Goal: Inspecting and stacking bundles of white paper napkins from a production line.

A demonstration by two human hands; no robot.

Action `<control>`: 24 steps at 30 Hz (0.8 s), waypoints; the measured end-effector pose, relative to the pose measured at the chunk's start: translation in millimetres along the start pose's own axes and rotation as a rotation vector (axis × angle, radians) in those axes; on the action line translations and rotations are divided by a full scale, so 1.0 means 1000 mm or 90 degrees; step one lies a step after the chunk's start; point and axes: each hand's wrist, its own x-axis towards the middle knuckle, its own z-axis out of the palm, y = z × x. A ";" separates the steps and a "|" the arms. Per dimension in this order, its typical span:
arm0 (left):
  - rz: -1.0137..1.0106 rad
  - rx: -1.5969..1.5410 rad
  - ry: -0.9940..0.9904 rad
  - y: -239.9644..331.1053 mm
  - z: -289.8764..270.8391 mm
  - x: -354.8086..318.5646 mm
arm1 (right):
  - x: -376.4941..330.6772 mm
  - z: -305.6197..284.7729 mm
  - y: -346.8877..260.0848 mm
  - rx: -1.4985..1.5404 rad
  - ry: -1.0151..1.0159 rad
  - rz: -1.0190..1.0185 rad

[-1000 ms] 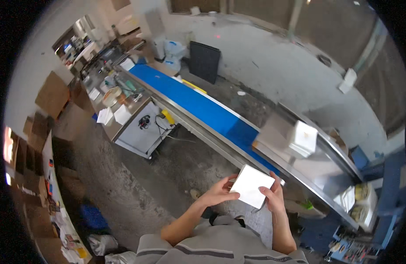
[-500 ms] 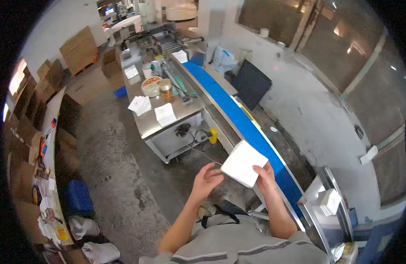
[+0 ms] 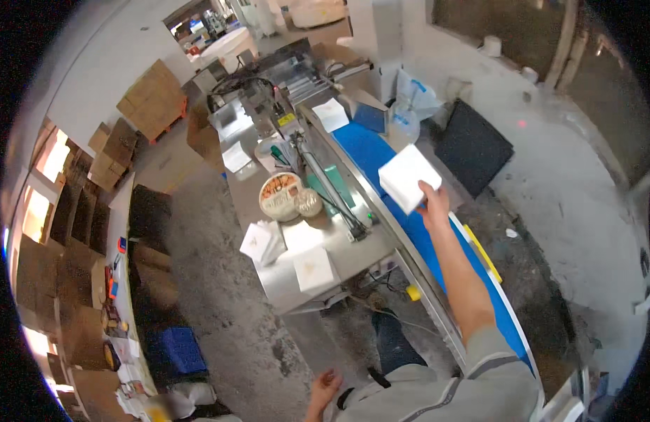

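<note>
My right hand (image 3: 434, 202) grips a thick white square stack (image 3: 411, 178) by its right edge, thumb across the top. It looks like folded paper, though its exact kind is unclear. The stack is above the blue conveyor belt (image 3: 424, 247), and I cannot tell whether it touches the belt. Low in the picture, my left hand (image 3: 327, 386) hangs near my body, empty, its fingers loosely bent and apart. On the metal table (image 3: 279, 292) left of the belt lie other white square stacks (image 3: 315, 270). Another white square piece (image 3: 331, 115) sits at the belt's far end.
A round printed tub (image 3: 281, 196) and a lidded jar (image 3: 308, 202) stand on the table beside a metal bar (image 3: 325, 176). Right of the belt leans a dark flat panel (image 3: 474, 148). Cardboard boxes (image 3: 150, 98) and a blue crate (image 3: 184, 350) are to the left.
My right hand has carried the white stack forward, over the belt. My left hand has drawn back from beside it to near my body. The view has shifted closer to the table.
</note>
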 end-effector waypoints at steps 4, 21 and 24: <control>-0.141 0.039 0.046 0.051 -0.003 0.037 | 0.160 0.098 0.045 0.019 0.031 0.038; -0.291 0.038 0.062 0.218 0.053 0.144 | 0.359 0.217 0.240 -0.097 0.144 -0.019; -0.303 0.008 0.047 0.225 0.053 0.156 | 0.354 0.200 0.217 -0.320 0.115 -0.119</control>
